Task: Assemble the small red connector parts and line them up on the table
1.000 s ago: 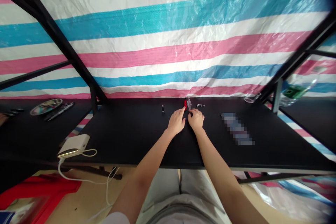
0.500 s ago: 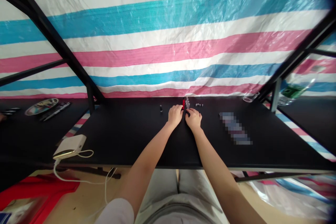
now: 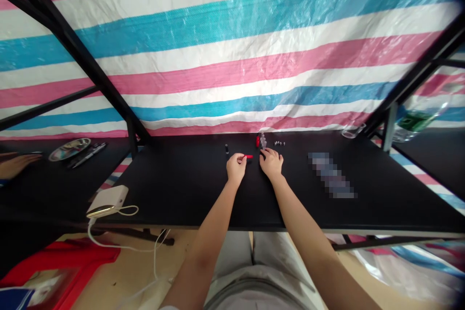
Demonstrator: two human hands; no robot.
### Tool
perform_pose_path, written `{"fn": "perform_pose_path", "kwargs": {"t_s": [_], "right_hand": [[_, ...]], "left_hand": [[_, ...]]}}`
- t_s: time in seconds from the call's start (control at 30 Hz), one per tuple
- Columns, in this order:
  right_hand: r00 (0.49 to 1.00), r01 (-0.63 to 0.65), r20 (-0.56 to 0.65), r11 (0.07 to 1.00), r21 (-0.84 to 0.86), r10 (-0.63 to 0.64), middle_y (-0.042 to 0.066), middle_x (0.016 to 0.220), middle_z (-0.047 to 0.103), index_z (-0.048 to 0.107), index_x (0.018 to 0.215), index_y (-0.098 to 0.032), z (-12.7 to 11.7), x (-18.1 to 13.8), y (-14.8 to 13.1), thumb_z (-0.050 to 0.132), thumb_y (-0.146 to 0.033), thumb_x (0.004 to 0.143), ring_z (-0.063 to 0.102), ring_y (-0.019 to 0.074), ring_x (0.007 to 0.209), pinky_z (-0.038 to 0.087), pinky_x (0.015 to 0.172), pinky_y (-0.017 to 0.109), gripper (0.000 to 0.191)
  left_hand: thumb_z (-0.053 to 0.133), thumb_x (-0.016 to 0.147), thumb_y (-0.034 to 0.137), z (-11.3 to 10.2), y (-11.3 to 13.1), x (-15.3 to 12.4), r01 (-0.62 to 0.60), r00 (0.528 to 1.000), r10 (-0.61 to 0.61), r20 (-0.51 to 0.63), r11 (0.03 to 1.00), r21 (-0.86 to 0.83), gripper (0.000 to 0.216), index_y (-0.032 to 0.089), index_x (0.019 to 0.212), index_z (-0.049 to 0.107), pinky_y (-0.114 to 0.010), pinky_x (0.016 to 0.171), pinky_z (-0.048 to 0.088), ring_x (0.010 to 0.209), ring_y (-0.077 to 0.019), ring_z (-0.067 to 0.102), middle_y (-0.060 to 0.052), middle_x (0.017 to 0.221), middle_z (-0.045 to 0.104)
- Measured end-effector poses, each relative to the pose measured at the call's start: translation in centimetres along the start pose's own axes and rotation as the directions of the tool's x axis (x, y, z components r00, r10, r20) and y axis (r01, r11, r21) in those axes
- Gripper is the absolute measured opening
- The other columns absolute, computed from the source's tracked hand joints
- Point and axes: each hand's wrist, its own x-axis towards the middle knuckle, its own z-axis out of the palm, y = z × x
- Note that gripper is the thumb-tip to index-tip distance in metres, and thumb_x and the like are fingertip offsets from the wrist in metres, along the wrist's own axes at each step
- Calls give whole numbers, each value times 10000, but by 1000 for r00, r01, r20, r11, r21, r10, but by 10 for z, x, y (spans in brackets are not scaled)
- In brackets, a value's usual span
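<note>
My left hand (image 3: pixel 236 169) is closed, pinching one end of a slim red tube-like piece (image 3: pixel 249 156) just above the black table. To its right, my right hand (image 3: pixel 271 163) has its fingers spread, with the tips at the near end of a small group of clear plastic pieces (image 3: pixel 263 140). Whether the fingertips touch them I cannot tell. Beside the clear pieces lie more red pieces (image 3: pixel 257 141). A row of small shiny, spring-like bits (image 3: pixel 279 143) sits farther right. A short black-and-silver piece (image 3: pixel 226 148) is behind my left hand.
A white box with a cable (image 3: pixel 109 201) stands at the table's (image 3: pixel 174 189) left front. A blurred-out flat object (image 3: pixel 332 174) lies on the right, with a clear cup (image 3: pixel 353 130) behind it. On the left table are a plate (image 3: pixel 69 149), pens (image 3: pixel 87 155) and another person's hand (image 3: pixel 16 165).
My left hand has moved left and toward me, away from the group of pieces, with a red piece in its fingers. My right hand stays near the clear pieces. The view shifted slightly.
</note>
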Motion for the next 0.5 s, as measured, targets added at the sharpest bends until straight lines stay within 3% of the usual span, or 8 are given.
{"fn": "perform_pose_path", "kwargs": {"t_s": [0.27,0.5], "right_hand": [[1000,8,23,999,-34,-8,71,1181,544,590,1072,-242,0,-2,-2,447,-218,800,409,246,1116,202,958,559,309],[998,57,40,998,-42,-55,71,1138,562,596,1033,-243,-7,-6,-8,459,-252,815,431,245,1080,244,932,524,257]], "left_hand": [[567,743,290,-3,5,-3,35,998,-45,-46,978,-206,155,160,818,608,-248,658,484,654,-121,594,-50,790,657],[574,742,307,0,0,-2,71,990,-103,-99,957,-282,172,152,812,601,-248,662,483,665,-125,598,-58,776,649]]}}
